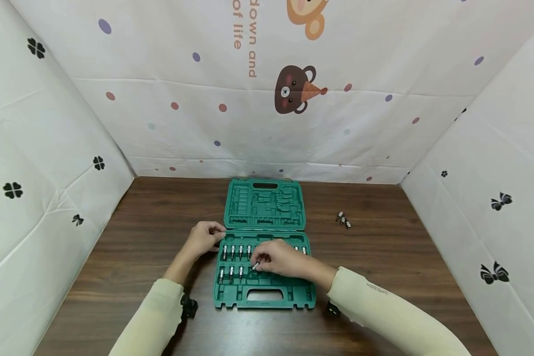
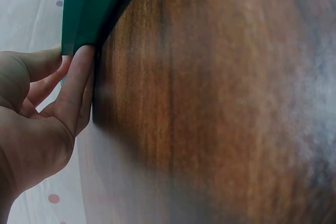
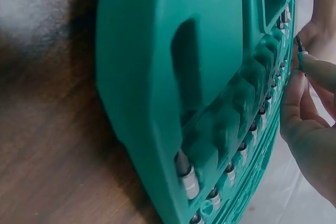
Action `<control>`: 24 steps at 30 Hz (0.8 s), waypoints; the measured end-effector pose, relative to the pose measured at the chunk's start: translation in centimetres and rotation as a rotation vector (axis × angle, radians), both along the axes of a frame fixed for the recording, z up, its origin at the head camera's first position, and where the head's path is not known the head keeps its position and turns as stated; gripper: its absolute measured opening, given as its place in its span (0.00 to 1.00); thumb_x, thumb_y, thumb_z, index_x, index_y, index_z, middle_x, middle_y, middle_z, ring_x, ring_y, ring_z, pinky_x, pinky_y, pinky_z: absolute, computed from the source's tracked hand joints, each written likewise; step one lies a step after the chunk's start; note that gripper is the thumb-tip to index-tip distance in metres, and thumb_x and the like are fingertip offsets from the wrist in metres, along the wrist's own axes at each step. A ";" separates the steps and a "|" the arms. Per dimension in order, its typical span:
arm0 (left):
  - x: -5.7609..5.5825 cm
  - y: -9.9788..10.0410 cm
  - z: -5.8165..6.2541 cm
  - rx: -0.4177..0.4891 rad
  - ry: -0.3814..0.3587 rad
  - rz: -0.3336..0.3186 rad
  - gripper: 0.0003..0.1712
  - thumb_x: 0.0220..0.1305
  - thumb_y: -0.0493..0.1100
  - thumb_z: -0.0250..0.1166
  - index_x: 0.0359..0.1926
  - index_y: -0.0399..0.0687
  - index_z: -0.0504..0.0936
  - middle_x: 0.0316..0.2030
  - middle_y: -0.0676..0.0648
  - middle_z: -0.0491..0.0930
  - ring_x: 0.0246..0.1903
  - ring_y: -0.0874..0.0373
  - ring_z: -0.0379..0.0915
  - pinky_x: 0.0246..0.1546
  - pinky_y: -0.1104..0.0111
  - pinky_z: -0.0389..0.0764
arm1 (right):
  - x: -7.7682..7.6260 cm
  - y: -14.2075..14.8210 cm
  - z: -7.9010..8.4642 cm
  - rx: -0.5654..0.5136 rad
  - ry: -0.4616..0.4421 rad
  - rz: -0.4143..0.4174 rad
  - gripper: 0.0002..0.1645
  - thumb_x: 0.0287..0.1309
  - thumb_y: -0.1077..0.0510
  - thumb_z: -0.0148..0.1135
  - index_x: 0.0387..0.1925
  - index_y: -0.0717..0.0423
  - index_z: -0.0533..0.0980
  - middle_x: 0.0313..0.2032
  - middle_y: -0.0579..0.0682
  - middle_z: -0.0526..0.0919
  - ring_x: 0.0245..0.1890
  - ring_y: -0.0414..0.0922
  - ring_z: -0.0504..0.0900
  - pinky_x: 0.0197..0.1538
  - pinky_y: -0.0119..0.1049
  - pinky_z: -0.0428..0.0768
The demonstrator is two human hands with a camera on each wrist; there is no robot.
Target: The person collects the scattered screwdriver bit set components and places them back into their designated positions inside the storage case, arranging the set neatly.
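A green tool case [image 1: 264, 295] lies unfolded on the table, its lid [image 1: 264, 202] tipped back towards the wall. Bit sockets [image 1: 233, 251] with silver bases and dark tips stand in two rows of its slots. My right hand [image 1: 278, 258] is over the lower row, pinching one bit socket [image 1: 255, 266] between thumb and fingers. In the right wrist view, its dark tip sticks out past the fingertips. At the case's upper left corner, by the hinge, my left hand [image 1: 203, 237] grips the edge, thumb and fingers on either side of the green wall [image 2: 86, 14].
Several loose bit sockets [image 1: 343, 220] lie in a small group on the wooden table [image 1: 360, 247], right of the lid. White printed cloth [image 1: 267, 128] hangs behind the table and along both sides.
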State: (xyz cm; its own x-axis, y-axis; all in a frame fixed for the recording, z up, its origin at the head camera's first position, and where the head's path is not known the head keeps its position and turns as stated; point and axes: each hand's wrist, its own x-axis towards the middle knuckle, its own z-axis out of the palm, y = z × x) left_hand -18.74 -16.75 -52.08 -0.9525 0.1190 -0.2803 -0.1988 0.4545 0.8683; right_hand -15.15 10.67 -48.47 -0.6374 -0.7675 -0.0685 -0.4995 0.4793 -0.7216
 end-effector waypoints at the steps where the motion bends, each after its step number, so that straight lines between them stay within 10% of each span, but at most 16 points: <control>1: 0.0 0.0 0.0 0.001 -0.001 0.000 0.10 0.75 0.36 0.63 0.52 0.40 0.86 0.41 0.41 0.81 0.37 0.54 0.82 0.36 0.61 0.91 | 0.0 -0.2 0.0 0.006 -0.001 0.006 0.03 0.67 0.61 0.69 0.41 0.50 0.85 0.39 0.42 0.85 0.36 0.30 0.80 0.41 0.25 0.82; 24: -0.1 0.0 0.0 -0.011 0.011 0.007 0.10 0.75 0.37 0.62 0.51 0.40 0.86 0.40 0.41 0.82 0.36 0.54 0.82 0.36 0.61 0.91 | 0.1 -2.4 0.0 0.149 0.100 0.065 0.04 0.66 0.61 0.70 0.35 0.49 0.83 0.36 0.42 0.84 0.34 0.30 0.76 0.38 0.22 0.79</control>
State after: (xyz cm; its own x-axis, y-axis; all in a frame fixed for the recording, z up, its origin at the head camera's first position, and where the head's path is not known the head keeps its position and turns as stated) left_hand -18.80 -16.71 -52.09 -0.9563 0.1089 -0.2712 -0.1928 0.4626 0.8654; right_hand -15.01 8.23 -48.51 -0.5962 -0.7933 -0.1236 -0.5987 0.5418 -0.5900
